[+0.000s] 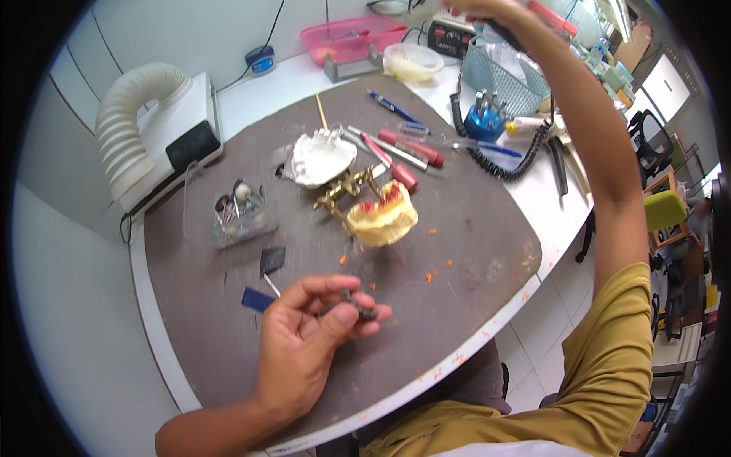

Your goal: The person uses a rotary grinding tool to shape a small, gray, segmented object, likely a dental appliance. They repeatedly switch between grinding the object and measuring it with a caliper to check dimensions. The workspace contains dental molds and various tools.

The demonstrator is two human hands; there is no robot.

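My left hand [304,343] is low over the dark brown work mat [472,251], palm up. Its thumb and fingertips pinch a small dark grey piece [356,302]. My right hand [476,7] reaches far up to the back of the bench, partly cut off by the frame edge. It closes on a dark handpiece [504,32] above a blue mesh basket [502,76]. A black coiled cable [495,160] runs along the mat's far edge toward that arm. Between the hands stands a yellow dental cast with red wax [382,218] on a brass articulator [344,189].
A white plaster cast [324,156] and several red and silver hand tools [403,148] lie behind the yellow cast. A clear box of burs [240,215], a dust extractor with a white hose [145,114], a pink tray [354,38] and a blue bur stand [483,120] ring the mat.
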